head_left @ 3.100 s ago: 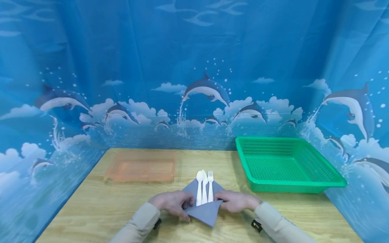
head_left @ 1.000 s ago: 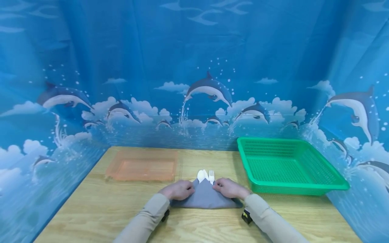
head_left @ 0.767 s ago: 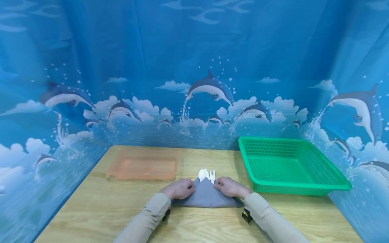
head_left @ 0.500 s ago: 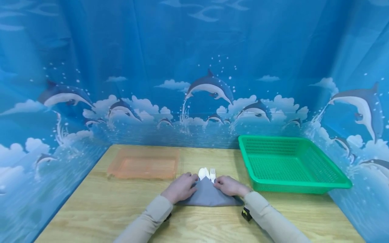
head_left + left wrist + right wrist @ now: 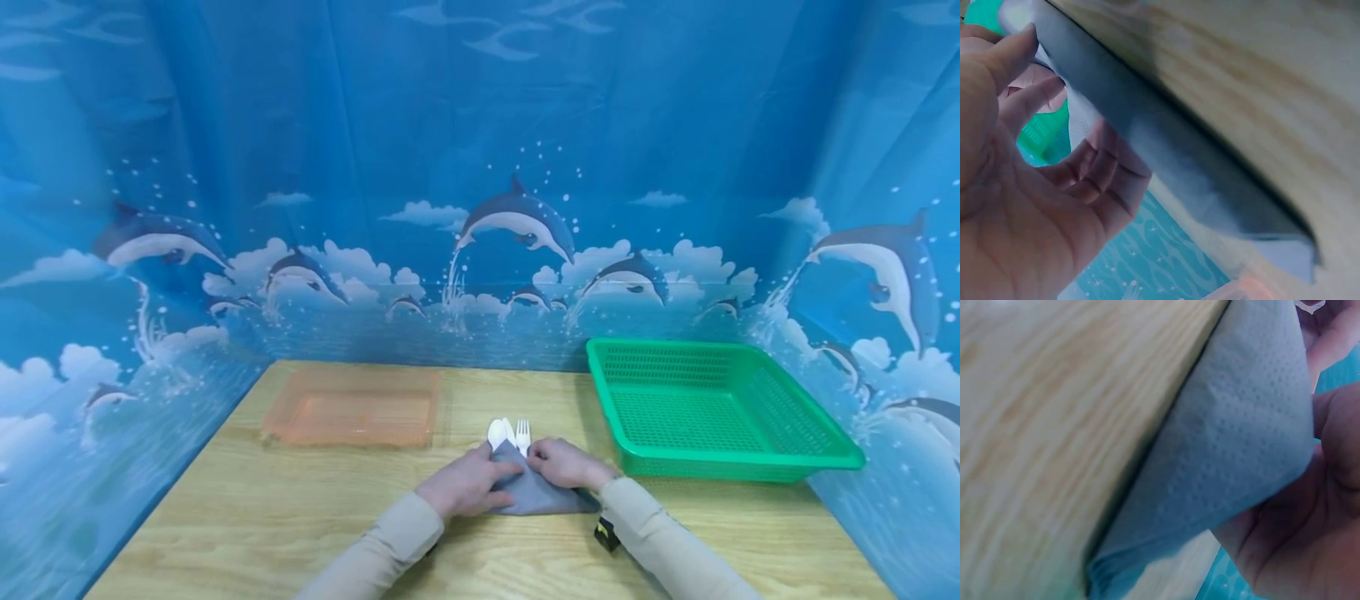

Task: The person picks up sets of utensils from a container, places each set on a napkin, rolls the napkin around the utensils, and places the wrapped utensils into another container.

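Note:
A grey paper napkin lies folded into a triangle, its peak pointing away from me. Out of its far side stick the heads of a white spoon, knife and fork; their handles are covered. My left hand lies over the napkin's left half with fingers extended toward the middle. Up close in the left wrist view, its fingers are loosely bent beside the folded napkin edge. Beside the fork, my right hand pinches the napkin's right slanting edge; layered napkin folds show in the right wrist view.
A shallow translucent orange tray sits at the table's back left. At the back right stands a green perforated basket, its right end close to the table edge. A blue dolphin-print curtain encloses the wooden table behind and at the sides.
The napkin's near corner has been folded up over the cutlery handles. My left hand then left the left slanting edge and moved inward over the napkin; my right hand stayed.

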